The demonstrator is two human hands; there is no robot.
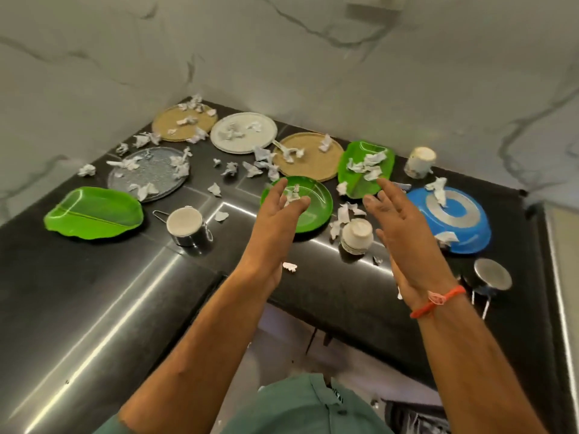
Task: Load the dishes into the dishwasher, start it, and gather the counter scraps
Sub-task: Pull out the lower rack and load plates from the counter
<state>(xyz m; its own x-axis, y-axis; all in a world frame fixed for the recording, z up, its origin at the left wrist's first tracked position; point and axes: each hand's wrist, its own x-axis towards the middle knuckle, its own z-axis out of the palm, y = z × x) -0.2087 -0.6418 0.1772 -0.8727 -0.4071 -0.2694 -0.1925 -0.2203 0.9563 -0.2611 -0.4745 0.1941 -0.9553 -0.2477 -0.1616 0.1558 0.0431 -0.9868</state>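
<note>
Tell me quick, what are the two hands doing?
Left hand: open, fingers straight, holding nothing, above the round green plate.
Right hand: open, fingers straight, holding nothing.

The bench (103, 296) is black polished stone, glossy enough to throw bright streaks. The wall (94, 57) looks like smooth veined marble. The round green plate (316, 211) and both leaf-shaped green plates (94, 211) are shiny plastic, as is the blue bowl (470, 227), upturned with a dull metal ring on its base. The steel cup (188, 227) is mirror-bright. Two tan plates (313, 164) look matt and woven. The scraps (144, 189) are crumpled white paper.
</note>
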